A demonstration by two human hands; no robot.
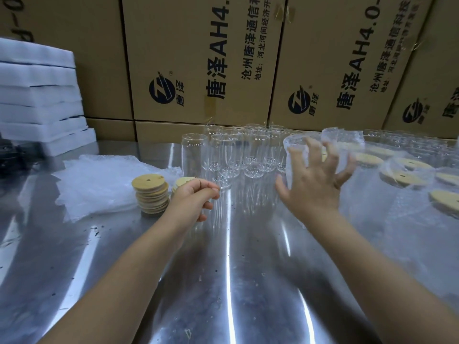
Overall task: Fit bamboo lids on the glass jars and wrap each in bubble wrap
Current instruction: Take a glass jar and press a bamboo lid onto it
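Observation:
Several clear glass jars [236, 150] stand without lids at the back middle of the steel table [223, 281]. A stack of round bamboo lids [150, 194] sits to their left, with a second lid stack [182, 182] partly hidden behind my left hand [193, 198]. That hand's fingers are curled shut beside the lids, and I see nothing in it. My right hand [315, 184] is spread wide, its fingers against a bubble-wrapped jar [295, 150] that is blurred.
Loose bubble wrap sheets [99, 180] lie at the left. Several wrapped, lidded jars [407, 175] fill the right side. White foam slabs [37, 95] are stacked at the far left. Printed cardboard boxes [198, 58] wall off the back.

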